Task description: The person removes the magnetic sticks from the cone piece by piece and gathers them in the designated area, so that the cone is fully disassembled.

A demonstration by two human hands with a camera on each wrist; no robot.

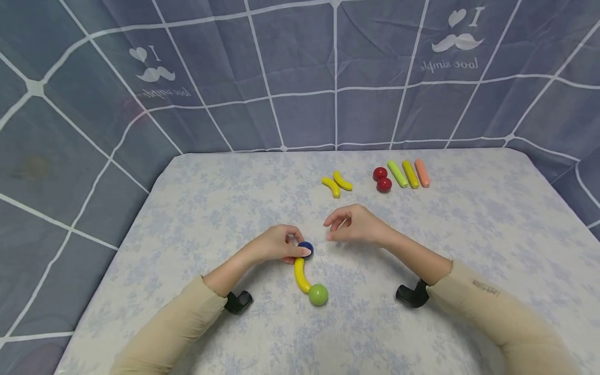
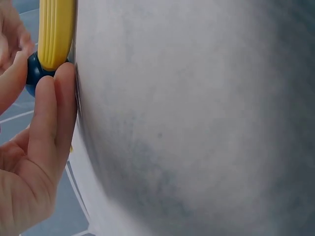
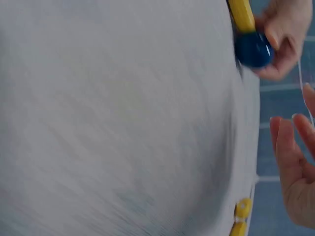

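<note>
Two hands work at centre frame over a pale floral table point(image 1: 469, 229). Left hand point(image 1: 274, 245) pinches a blue ball point(image 1: 307, 248) between thumb and fingers, holding it against the upper end of a curved yellow rod point(image 1: 300, 275); the pinch looks meant to steady the ball at the joint. A green ball point(image 1: 318, 295) sits touching the rod's lower end, so the three pieces form one chain lying flat, just below centre. Left wrist view confirms fingertips point(image 2: 61, 78) on the ball where it meets the rod. Right hand point(image 1: 353, 225) hovers just right of the blue ball, fingers loosely curled, holding nothing, apart from the chain. Spare pieces lie in the upper middle, well apart from the hands: two yellow curves point(image 1: 336, 183), two red balls point(image 1: 382, 178), then three straight sticks point(image 1: 410, 173) side by side, green, yellow, orange, seemingly sorted by shape. Blue checked cloth point(image 1: 300, 78) walls the back.
</note>
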